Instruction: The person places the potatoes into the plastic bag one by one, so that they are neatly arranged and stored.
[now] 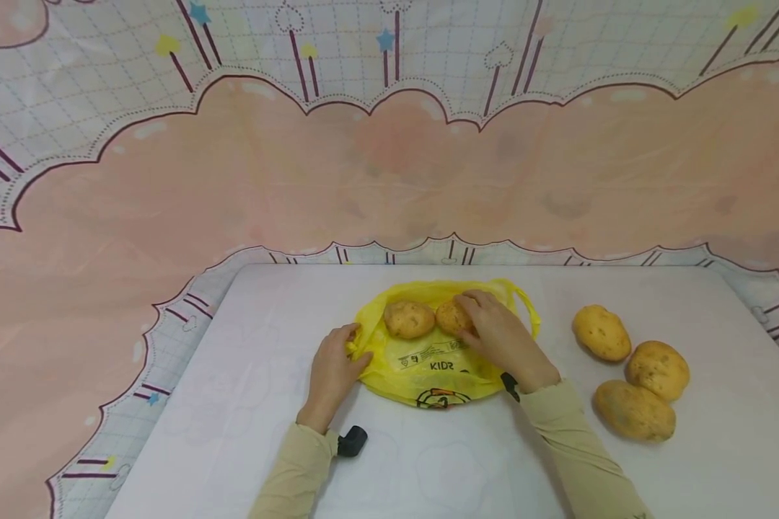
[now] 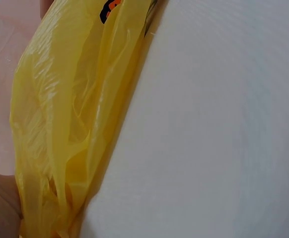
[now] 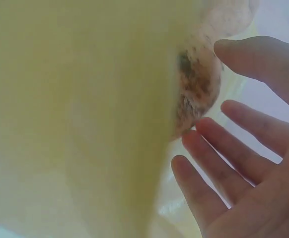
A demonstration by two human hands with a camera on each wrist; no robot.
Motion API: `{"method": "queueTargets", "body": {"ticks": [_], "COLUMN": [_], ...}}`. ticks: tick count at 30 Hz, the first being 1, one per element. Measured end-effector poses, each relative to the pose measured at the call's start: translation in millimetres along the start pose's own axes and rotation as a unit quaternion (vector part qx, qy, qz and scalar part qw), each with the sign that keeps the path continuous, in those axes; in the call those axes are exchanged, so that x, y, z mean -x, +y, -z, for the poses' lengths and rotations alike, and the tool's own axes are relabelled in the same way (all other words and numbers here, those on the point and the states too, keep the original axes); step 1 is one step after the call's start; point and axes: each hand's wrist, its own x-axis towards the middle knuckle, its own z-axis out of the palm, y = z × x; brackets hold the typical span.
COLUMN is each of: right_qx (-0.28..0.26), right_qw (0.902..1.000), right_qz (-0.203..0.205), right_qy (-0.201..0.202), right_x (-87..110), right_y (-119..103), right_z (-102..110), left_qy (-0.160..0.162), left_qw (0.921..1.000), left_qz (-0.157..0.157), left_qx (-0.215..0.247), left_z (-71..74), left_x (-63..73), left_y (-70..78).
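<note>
A yellow plastic bag (image 1: 376, 375) lies spread on the table, with two potatoes on its inner side. My left hand (image 1: 335, 371) holds the bag's left edge between thumb and fingers; up close, the yellow film (image 2: 50, 114) bunches beside part of that hand (image 2: 1, 206). One potato (image 1: 409, 319) sits left of the other potato (image 1: 453, 318). At this second one is my right hand (image 1: 503, 335), its fingertips by the potato. The right wrist view shows those fingers spread and fairly straight next to a dark-stained potato (image 3: 199, 84), partly hidden by yellow film.
To the right lie three more potatoes: an upper one (image 1: 601, 333), one at the far right (image 1: 658, 370) and a lower one (image 1: 635, 411). The white tabletop (image 1: 422, 461) ends at a patterned cloth backdrop (image 1: 389, 180). A black wrist device (image 1: 352, 441) juts from the left cuff.
</note>
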Motion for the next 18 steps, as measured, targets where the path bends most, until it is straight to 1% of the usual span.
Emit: {"method": "queueTargets", "body": {"ticks": [5, 13, 18], "right_qx": [0.002, 0.002, 0.006], "right_qw": [1.0000, 0.9994, 0.9997], "right_qz": [0.004, 0.024, 0.014], "right_qy": [0.008, 0.026, 0.018], "right_x": [3.6, 10.5, 14.2], "right_y": [2, 8, 11], "right_z": [6, 17, 24], "left_qy": [-0.003, -0.007, -0.008], "left_qw": [1.0000, 0.9999, 0.9999], "left_qz": [0.004, 0.011, 0.010], "left_qx": [-0.001, 0.003, 0.002], "left_z": [0.0, 0.6, 1.1], "left_x": [-0.6, -0.8, -0.9], "left_y": [-0.5, 0.5, 1.8]}}
